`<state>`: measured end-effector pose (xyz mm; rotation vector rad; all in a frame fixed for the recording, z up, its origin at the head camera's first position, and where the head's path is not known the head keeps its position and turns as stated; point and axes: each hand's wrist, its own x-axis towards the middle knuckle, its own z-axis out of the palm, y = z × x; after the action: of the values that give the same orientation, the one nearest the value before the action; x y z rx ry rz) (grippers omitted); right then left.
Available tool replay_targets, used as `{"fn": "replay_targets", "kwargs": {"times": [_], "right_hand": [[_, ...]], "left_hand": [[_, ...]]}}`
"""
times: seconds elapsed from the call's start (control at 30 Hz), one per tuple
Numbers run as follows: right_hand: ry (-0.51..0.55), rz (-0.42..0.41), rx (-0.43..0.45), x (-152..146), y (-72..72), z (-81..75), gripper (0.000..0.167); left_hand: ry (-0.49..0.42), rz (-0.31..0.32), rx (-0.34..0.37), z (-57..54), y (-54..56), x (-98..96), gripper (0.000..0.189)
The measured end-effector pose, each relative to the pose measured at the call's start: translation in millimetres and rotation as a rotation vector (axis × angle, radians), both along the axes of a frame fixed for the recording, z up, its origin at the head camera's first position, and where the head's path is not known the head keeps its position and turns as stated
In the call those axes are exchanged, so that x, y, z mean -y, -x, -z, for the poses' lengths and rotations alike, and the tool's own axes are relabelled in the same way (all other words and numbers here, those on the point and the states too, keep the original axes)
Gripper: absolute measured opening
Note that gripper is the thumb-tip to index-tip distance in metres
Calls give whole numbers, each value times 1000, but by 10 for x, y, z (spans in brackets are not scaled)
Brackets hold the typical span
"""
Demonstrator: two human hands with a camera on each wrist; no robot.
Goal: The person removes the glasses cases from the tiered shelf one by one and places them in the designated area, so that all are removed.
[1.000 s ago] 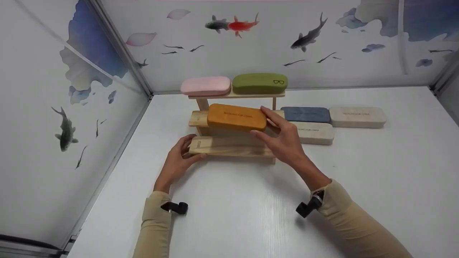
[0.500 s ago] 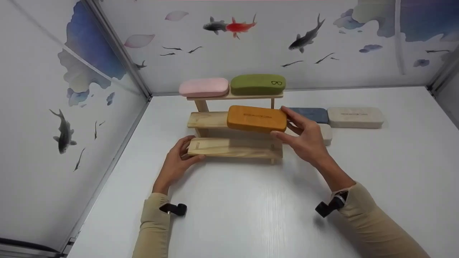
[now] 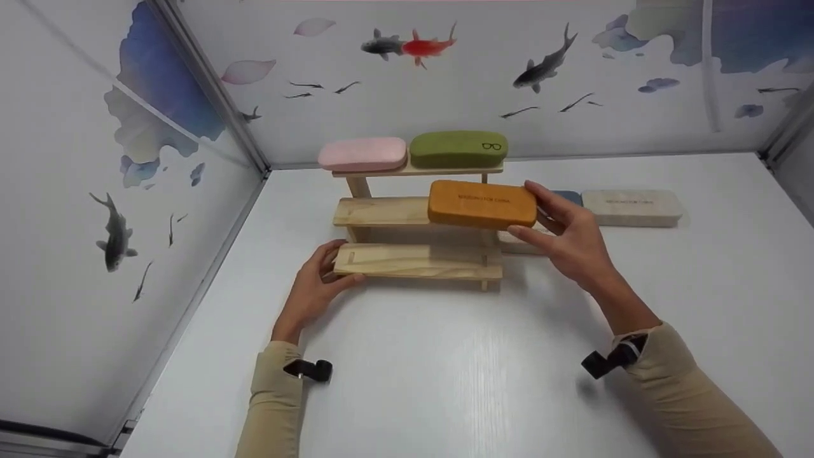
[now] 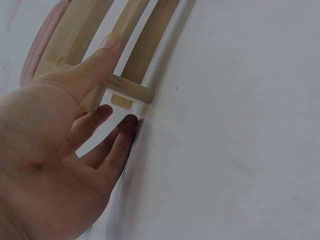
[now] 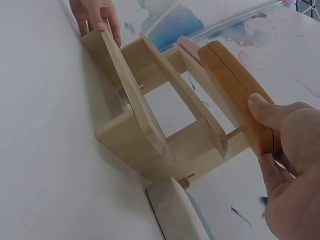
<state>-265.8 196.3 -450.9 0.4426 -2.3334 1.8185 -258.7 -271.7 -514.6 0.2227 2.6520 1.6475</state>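
My right hand (image 3: 575, 245) pinches an orange glasses case (image 3: 482, 205) by its right end, thumb on the near side and fingers behind. The case is raised in front of the right part of the middle shelf of a three-tier wooden display stand (image 3: 381, 212). At the stand's lower left, my left hand (image 3: 311, 286) grips the end of the bottom shelf (image 3: 407, 261). In the left wrist view its thumb (image 4: 109, 42) lies along the plank, with the other fingers by the end. A pink glasses case (image 3: 362, 154) and a green glasses case (image 3: 459, 149) rest on the top shelf.
Right of the stand, on the white table (image 3: 407, 381), lie a cream glasses case (image 3: 631, 208), a blue case (image 3: 568, 196) and another cream case (image 5: 177, 210); the orange case and right hand partly cover the latter two. A printed wall (image 3: 305, 121) stands behind.
My right hand has carried the orange glasses case rightward along the middle shelf, and it now overlaps the blue case in the head view. The left hand stays on the stand.
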Motion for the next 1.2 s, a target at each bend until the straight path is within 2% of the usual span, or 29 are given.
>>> {"fn": "replay_targets", "kwargs": {"times": [0.2, 0.43, 0.8, 1.2], "right_hand": [[-18, 18, 13, -152, -24, 24, 78], [-30, 10, -15, -335, -48, 49, 77], [-51, 7, 7, -602, -108, 151, 77], [-113, 88, 4, -1035, -161, 195, 76]], "left_hand": [[11, 4, -1, -16, -4, -14, 84], [4, 13, -14, -43, 8, -18, 86], [-11, 8, -4, 8, -5, 3, 88], [-8, 7, -1, -17, -21, -6, 89]]}}
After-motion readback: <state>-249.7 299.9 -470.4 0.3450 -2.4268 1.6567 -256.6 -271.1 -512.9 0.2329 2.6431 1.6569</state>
